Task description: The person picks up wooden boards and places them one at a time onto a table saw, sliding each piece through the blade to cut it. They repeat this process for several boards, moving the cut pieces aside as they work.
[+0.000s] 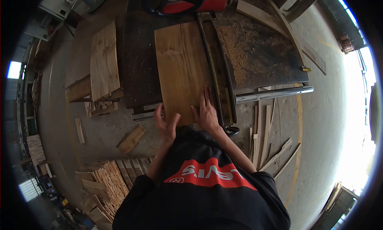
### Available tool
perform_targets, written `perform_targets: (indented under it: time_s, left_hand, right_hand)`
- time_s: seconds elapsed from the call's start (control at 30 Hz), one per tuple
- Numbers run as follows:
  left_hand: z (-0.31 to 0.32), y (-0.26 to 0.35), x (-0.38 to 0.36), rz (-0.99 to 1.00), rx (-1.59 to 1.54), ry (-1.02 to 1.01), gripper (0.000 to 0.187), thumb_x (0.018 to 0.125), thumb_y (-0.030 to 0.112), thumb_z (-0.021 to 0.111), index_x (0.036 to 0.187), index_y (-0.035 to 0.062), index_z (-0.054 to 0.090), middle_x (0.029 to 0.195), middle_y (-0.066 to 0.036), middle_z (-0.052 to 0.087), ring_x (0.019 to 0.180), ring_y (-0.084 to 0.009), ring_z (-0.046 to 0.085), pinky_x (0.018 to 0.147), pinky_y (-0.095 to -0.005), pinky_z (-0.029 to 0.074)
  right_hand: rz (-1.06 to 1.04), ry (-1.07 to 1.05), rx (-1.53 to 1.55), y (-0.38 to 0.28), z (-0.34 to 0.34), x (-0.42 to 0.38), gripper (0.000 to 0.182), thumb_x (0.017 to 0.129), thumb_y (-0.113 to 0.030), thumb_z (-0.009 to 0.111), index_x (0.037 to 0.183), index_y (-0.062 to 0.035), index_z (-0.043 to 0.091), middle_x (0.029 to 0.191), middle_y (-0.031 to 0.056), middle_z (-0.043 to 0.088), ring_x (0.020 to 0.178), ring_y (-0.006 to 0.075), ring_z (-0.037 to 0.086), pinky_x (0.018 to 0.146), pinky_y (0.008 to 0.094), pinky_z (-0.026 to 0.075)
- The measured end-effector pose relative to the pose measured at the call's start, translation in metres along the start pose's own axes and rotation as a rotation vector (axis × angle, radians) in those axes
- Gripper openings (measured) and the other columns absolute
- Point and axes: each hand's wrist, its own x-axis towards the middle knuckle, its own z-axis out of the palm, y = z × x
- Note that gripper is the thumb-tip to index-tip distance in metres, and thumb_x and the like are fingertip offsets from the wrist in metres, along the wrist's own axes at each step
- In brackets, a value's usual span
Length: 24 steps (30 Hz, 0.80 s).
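Observation:
A wide wooden board [182, 66] lies flat on the dark table of a saw [139, 58], its right edge against the long metal fence [213, 66]. My right hand [206, 112] presses flat on the board's near right corner, fingers spread beside the fence. At the board's near left edge, my left hand [165, 122] grips the board, with the thumb on top. Sawdust [235, 50] covers the table to the right of the fence.
A stack of boards [104, 62] rests to the left of the saw on a low pile. Thin wood strips [267, 138] lie on the concrete floor at right, and offcut piles [107, 182] at lower left. A loose block [131, 139] lies on the floor.

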Motion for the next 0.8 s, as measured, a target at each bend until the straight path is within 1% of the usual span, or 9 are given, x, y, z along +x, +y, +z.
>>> perform_targets:
  time_s: [0.07, 0.17, 0.4, 0.47, 0.53, 0.57, 0.67, 0.77, 0.8]
  left_hand:
    - [0.009, -0.011, -0.014, -0.594, -0.396, 0.258, 0.08, 0.092, 0.032, 0.082, 0.149, -0.006, 0.042, 0.142, -0.025, 0.056, 0.13, -0.0363, 0.059, 0.109, -0.0525, 0.051]
    - [-0.016, -0.031, -0.013, -0.979, -1.046, -0.244, 0.06, 0.099, 0.027, 0.075, 0.142, -0.0059, 0.049, 0.129, -0.018, 0.064, 0.119, -0.0275, 0.067, 0.102, -0.0464, 0.058]
    - [-0.045, 0.062, -0.054, -0.584, -0.47, 0.008, 0.039, 0.099, 0.025, 0.072, 0.125, -0.0034, 0.067, 0.116, -0.013, 0.072, 0.108, -0.0235, 0.071, 0.093, -0.0423, 0.061]
    - [-0.062, 0.095, -0.066, -0.484, -0.112, 0.032, 0.043, 0.096, 0.028, 0.076, 0.125, -0.0029, 0.069, 0.117, -0.014, 0.073, 0.105, -0.0229, 0.073, 0.09, -0.0412, 0.061]
    - [-0.066, 0.145, -0.067, -0.11, -0.104, -0.102, 0.057, 0.088, 0.035, 0.083, 0.13, -0.0018, 0.069, 0.12, -0.016, 0.074, 0.106, -0.0239, 0.074, 0.09, -0.0397, 0.06]
    - [-0.062, 0.158, -0.065, 0.082, -0.105, -0.169, 0.065, 0.084, 0.038, 0.086, 0.132, -0.0012, 0.068, 0.121, -0.017, 0.074, 0.107, -0.0243, 0.074, 0.09, -0.0389, 0.06]
    - [-0.042, 0.133, -0.061, 0.544, 0.154, -0.423, 0.1, 0.068, 0.048, 0.094, 0.148, 0.0006, 0.058, 0.147, -0.022, 0.06, 0.136, -0.037, 0.058, 0.109, -0.0507, 0.05]
    - [-0.027, 0.107, -0.044, 0.481, 0.758, -0.392, 0.123, 0.06, 0.052, 0.096, 0.161, 0.0066, 0.04, 0.166, -0.027, 0.031, 0.155, -0.0501, 0.023, 0.121, -0.0639, 0.03]
    - [-0.028, 0.089, -0.037, 0.318, 0.827, -0.475, 0.14, 0.055, 0.057, 0.097, 0.167, 0.0122, 0.025, 0.171, -0.031, 0.007, 0.157, -0.0554, -0.001, 0.123, -0.0715, 0.014]
  right_hand:
    - [-0.029, 0.0, 0.007, 0.004, 0.002, 0.0, 0.082, 0.1, -0.025, 0.064, 0.158, 0.0133, 0.021, 0.167, 0.0335, 0.021, 0.155, 0.0517, 0.021, 0.127, 0.054, 0.024]
    - [-0.051, -0.024, -0.004, 0.005, 0.001, -0.002, 0.082, 0.101, -0.026, 0.062, 0.159, 0.0129, 0.02, 0.167, 0.0335, 0.02, 0.155, 0.0523, 0.02, 0.127, 0.0544, 0.024]
    - [-0.129, -0.077, 0.098, -0.018, -0.012, -0.012, 0.079, 0.105, -0.036, 0.056, 0.16, 0.0104, 0.024, 0.164, 0.0333, 0.029, 0.151, 0.0504, 0.031, 0.125, 0.0485, 0.03]
    - [0.031, -0.308, 0.503, -0.017, -0.014, -0.007, 0.077, 0.108, -0.044, 0.049, 0.161, 0.008, 0.027, 0.166, 0.0305, 0.03, 0.153, 0.0451, 0.032, 0.126, 0.0483, 0.027]
    - [0.39, -0.612, 1.08, -0.029, -0.037, 0.006, 0.076, 0.112, -0.055, 0.035, 0.162, 0.0024, 0.032, 0.166, 0.025, 0.033, 0.155, 0.035, 0.032, 0.127, 0.0414, 0.027]
    - [0.494, -0.543, 1.442, -0.04, -0.045, 0.009, 0.073, 0.111, -0.054, 0.041, 0.16, 0.0008, 0.038, 0.15, 0.0175, 0.056, 0.137, 0.0224, 0.053, 0.116, 0.0355, 0.04]
    - [0.34, -0.389, 1.219, -0.028, -0.062, 0.026, 0.069, 0.109, -0.037, 0.054, 0.162, 0.0021, 0.033, 0.148, 0.0166, 0.056, 0.131, 0.0213, 0.057, 0.112, 0.0344, 0.044]
    - [0.327, -0.119, 1.088, -0.002, -0.041, 0.024, 0.067, 0.106, -0.022, 0.06, 0.161, 0.0027, 0.033, 0.148, 0.0164, 0.057, 0.13, 0.0207, 0.058, 0.108, 0.0336, 0.047]
    - [0.371, -0.06, 1.029, 0.007, -0.029, 0.017, 0.065, 0.105, -0.018, 0.061, 0.161, 0.0012, 0.034, 0.145, 0.0152, 0.059, 0.128, 0.0195, 0.059, 0.106, 0.033, 0.048]
